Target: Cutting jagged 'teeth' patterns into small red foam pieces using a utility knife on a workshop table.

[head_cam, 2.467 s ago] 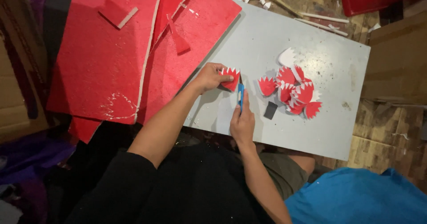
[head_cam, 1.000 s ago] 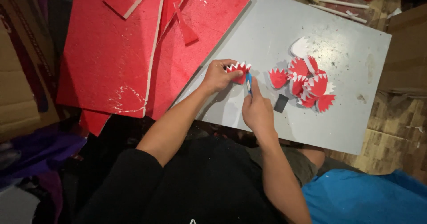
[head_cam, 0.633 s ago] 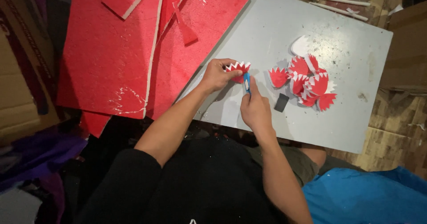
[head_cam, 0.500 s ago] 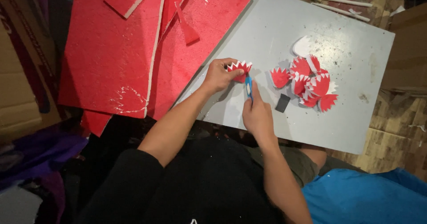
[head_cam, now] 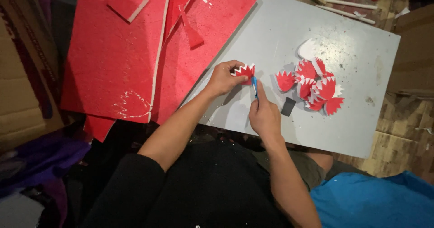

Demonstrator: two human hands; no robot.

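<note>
Pinching red jagged cutout (head_cam: 244, 71), left hand (head_cam: 221, 78) fingers clamped; right hand (head_cam: 263, 115) fingers gripping blue knife (head_cam: 255, 85).

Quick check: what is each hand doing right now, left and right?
Left hand: closed, holding a red jagged-edged foam cutout.
Right hand: closed around a blue-handled cutting tool, tip at the cutout.

You have no labels, signs or screens here — only what look like brown cardboard boxes (head_cam: 20, 74) at your far left (edge cut off) and another cardboard box (head_cam: 413, 51) at right, plain — both flat-sided.
</note>
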